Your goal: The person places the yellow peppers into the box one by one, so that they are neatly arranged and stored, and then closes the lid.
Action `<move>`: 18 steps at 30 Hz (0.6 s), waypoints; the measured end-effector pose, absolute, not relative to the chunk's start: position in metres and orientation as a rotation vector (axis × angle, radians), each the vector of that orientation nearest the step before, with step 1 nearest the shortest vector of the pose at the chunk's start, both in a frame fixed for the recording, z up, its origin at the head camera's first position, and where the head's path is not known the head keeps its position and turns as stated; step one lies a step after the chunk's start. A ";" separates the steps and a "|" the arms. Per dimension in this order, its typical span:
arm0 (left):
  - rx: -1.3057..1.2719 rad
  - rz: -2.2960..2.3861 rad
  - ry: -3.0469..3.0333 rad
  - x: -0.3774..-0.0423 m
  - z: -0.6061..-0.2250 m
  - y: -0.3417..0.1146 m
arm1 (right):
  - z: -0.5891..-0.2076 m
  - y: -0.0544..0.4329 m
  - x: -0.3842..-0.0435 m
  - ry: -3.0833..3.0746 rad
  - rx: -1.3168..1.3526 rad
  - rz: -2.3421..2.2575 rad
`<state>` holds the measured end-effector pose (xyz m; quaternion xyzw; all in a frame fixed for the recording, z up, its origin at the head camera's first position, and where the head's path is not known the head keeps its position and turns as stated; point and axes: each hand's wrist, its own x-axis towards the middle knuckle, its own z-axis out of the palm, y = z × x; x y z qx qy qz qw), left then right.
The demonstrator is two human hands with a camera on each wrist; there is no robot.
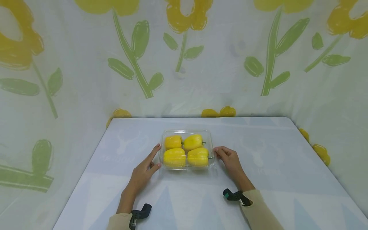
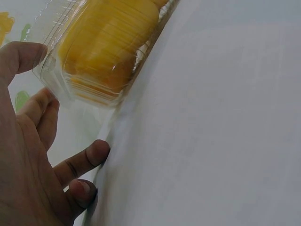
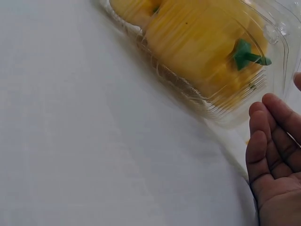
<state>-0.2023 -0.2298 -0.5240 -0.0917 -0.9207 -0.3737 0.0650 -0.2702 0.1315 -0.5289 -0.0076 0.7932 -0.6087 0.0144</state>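
A clear plastic clamshell box [image 1: 187, 168] lies on the table, with several yellow bell peppers [image 1: 174, 157] visible through its lid. My left hand [image 1: 141, 172] is at the box's left side, thumb and forefinger spread apart. In the left wrist view a digit [image 2: 31, 56] touches the clear rim, while the other fingers are loosely bent below it. On the opposite side, my right hand [image 1: 230, 158] has its fingertips right at the box's right edge. The right wrist view shows its fingers [image 3: 277, 127] loosely extended beside the box wall, near a pepper's green stem [image 3: 245, 55].
The pale table [image 1: 270, 143] has a light printed pattern. Behind it and along both sides hangs a white curtain [image 1: 212, 80] with yellow flowers and green leaves. Black wrist cameras [image 1: 142, 212] are strapped to both forearms, by the beige sleeves [image 1: 260, 209].
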 end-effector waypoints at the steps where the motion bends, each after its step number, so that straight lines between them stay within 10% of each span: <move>1: -0.278 -1.126 -2.777 -0.202 -0.524 -0.230 | -0.529 0.132 -0.269 2.464 -0.026 -1.900; 18: -0.285 -1.121 -2.774 -0.203 -0.525 -0.230 | -0.527 0.134 -0.243 2.459 -0.053 -1.922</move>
